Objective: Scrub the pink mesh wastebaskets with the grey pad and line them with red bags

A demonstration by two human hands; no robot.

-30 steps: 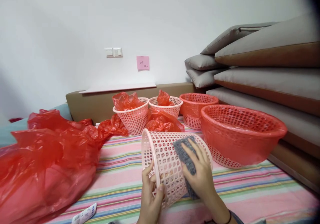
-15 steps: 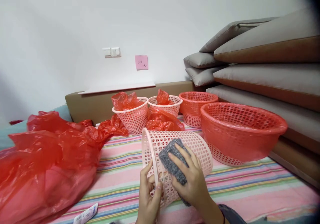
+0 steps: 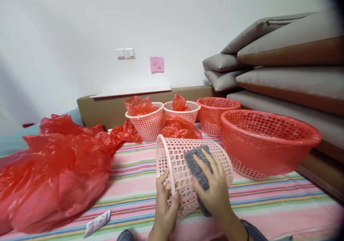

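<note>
While a striped cloth [image 3: 131,167] is covering the work surface, a red plastic bag [image 3: 61,176] is lying at the left, a large red-wrapped basket [image 3: 255,155] is standing upright at the right, and a pink perforated basket [image 3: 177,143] is lying on its side between them, its open end facing left. The left hand [image 3: 166,205] is closing narrowly on the pink rim, thumb outside and fingers reaching inside. The right hand [image 3: 215,191], fingers slightly spread, is holding a gray rag [image 3: 197,162] against the pink basket's outer wall, and a printed label [image 3: 98,223] is resting near the front edge.
</note>
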